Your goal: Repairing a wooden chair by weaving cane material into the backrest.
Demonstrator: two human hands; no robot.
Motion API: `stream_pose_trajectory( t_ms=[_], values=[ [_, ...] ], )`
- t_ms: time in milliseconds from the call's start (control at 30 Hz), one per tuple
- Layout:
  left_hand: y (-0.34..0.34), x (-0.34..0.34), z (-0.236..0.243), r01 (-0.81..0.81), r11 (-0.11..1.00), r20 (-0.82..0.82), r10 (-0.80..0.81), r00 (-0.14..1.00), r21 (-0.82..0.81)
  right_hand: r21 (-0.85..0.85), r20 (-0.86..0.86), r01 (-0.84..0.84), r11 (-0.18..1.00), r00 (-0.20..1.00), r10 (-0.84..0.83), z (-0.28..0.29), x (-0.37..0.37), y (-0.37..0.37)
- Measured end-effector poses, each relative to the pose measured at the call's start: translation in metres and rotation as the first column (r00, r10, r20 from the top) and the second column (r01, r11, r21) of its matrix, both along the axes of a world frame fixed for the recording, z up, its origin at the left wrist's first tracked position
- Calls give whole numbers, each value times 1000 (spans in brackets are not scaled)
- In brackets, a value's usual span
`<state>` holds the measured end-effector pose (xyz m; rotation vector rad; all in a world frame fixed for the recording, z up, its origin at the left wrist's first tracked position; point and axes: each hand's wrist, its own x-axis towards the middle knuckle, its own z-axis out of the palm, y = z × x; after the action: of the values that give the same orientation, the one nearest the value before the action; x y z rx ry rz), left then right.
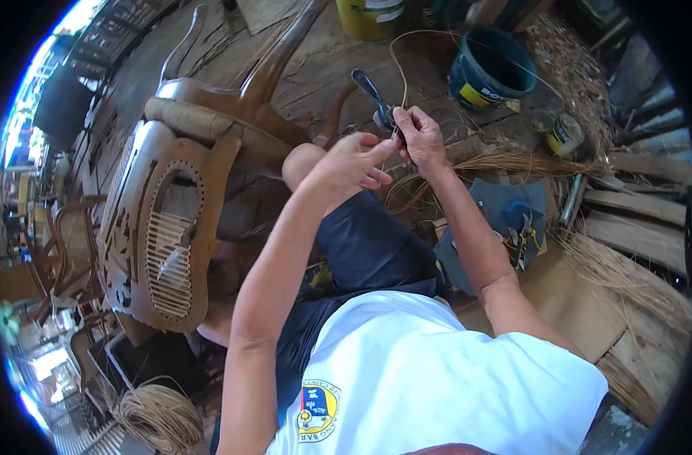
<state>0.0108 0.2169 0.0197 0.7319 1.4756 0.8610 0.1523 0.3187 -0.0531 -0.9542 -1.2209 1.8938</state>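
My right hand (422,140) is closed at the middle, gripping a small tool with a dark, curved handle (368,85) that points up and left. A thin rattan strand (401,72) passes through the same grip and loops up behind it. Against its fingertips lies my left hand (351,163), with its fingers bent and seeming to pinch the strand; the exact contact is partly hidden. To the left, a carved wooden chair (213,121) lies tipped over. Its oval back frame (199,250) is ringed with small holes and part-filled with parallel strands.
A dark green bucket (467,80) and a yellow pail (368,19) stand ahead. Near my right forearm, pliers (525,235) lie on a blue-grey cloth (505,199). Rattan strands (513,163) spread across the floor at right; a cane coil (158,417) sits lower left.
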Motion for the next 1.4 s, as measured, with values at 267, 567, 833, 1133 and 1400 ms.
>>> stream_pose_trajectory(
  t_ms=[267,567,833,1133,1400],
  values=[
    [-3,-13,-13,-117,956,-600,260,756,267,53,97,-72,996,993,67,14,-28,-14],
    [-140,-16,19,62,852,-752,422,506,520,-5,125,-126,992,984,126,18,-31,9],
    [-519,-25,49,-448,869,-810,100,579,-213,61,318,58,996,945,-75,-22,33,104],
    [-208,-4,84,-336,831,-144,436,889,443,41,298,-78,996,953,63,-8,10,11],
    [-20,8,-43,-261,956,100,275,956,-134,0,287,-132,991,950,127,-3,-11,-10]
  ],
)
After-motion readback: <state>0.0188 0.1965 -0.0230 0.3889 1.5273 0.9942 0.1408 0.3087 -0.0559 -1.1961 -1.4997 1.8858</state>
